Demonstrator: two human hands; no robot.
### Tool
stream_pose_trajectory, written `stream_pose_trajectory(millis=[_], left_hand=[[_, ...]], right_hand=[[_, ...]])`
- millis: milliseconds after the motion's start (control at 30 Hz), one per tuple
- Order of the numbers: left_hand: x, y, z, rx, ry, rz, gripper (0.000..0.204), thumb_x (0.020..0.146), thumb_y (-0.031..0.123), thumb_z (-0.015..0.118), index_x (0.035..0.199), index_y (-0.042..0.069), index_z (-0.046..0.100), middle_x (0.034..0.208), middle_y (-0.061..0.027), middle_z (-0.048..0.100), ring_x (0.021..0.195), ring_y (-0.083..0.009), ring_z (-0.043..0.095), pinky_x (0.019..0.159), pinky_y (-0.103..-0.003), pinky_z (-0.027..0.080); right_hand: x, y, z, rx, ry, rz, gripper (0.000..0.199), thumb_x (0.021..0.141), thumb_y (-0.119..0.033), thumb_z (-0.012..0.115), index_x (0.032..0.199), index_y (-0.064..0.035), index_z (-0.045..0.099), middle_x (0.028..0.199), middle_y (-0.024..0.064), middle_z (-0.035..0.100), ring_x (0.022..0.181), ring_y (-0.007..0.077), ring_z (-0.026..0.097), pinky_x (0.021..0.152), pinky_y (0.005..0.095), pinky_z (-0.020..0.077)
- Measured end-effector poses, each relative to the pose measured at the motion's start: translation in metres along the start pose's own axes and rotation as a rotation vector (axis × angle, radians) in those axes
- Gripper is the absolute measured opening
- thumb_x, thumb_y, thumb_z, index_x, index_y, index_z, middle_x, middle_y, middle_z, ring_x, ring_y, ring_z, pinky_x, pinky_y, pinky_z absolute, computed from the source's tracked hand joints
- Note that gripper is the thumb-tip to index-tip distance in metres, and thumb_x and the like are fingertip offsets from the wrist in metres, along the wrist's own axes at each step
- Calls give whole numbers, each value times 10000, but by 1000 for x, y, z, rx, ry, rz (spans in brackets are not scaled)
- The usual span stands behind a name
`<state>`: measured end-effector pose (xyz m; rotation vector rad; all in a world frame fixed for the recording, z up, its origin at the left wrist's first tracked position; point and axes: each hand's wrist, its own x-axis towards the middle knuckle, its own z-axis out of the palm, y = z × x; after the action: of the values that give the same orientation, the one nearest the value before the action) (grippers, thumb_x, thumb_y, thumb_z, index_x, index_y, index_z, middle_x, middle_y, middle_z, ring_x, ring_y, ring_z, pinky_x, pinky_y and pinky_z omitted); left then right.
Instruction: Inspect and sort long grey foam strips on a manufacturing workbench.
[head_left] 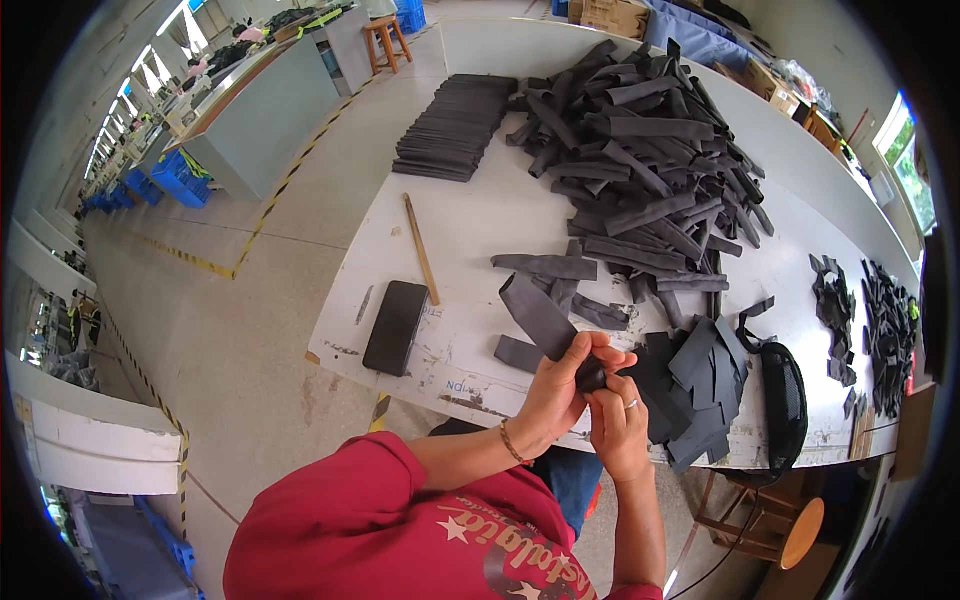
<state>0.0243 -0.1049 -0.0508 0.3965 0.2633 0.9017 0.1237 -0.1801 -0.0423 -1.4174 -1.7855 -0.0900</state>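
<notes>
The largest item is the white work table (480, 225), whose surface carries worn marks near the front edge. A large loose pile of dark grey strips (650, 160) occupies the far middle of the table, its pieces crossing at many angles. At the near right lies a heap of flat dark pieces (705, 385), overlapping one another. At the far left, directly beside the pile, a neat row of dark strips (455, 130) is laid with edges closely aligned. Toward the right end lies a cluster of small dark scraps (885, 340). A black mesh-like object (785, 405) stands just right of the heap; its type cannot be determined. A black rectangular phone-like device (397, 328) lies flat at the near left.

The left hand (552, 398) grasps the lower part of a single dark strip (540, 315), which is located above the front edge of the table and slants up and to the left. The right hand (620, 430) has its fingers closed at the strip's dark rounded lower end; both hands meet there. A thin wooden stick (422, 250) lies beyond the device. The smallest item is a ring (631, 404) on the right hand.
</notes>
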Motion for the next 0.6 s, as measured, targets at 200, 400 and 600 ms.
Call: stream_pose_trajectory(millis=[200,400,600], left_hand=[[-2,-5,-1,-45,2,-33,310,999,330,529,1057,34,600,947,-114,688,1056,-304,647,948,-385,489],[1,3,-3,-4,-10,-59,307,1007,313,513,1077,28,602,998,-137,685,1103,-300,626,983,-402,473],[15,12,-7,158,-45,-48,372,1033,330,443,1130,10,605,1220,-190,628,1143,-258,597,995,-376,461]], right_hand=[[2,-1,1,19,3,21,205,769,64,671,886,-6,517,941,158,559,816,367,598,659,429,504],[-2,-5,7,108,1,225,153,817,23,669,909,11,547,957,167,564,856,339,609,711,407,515],[2,-15,38,577,344,717,160,841,-37,725,858,0,570,1089,57,525,941,128,511,814,240,421]])
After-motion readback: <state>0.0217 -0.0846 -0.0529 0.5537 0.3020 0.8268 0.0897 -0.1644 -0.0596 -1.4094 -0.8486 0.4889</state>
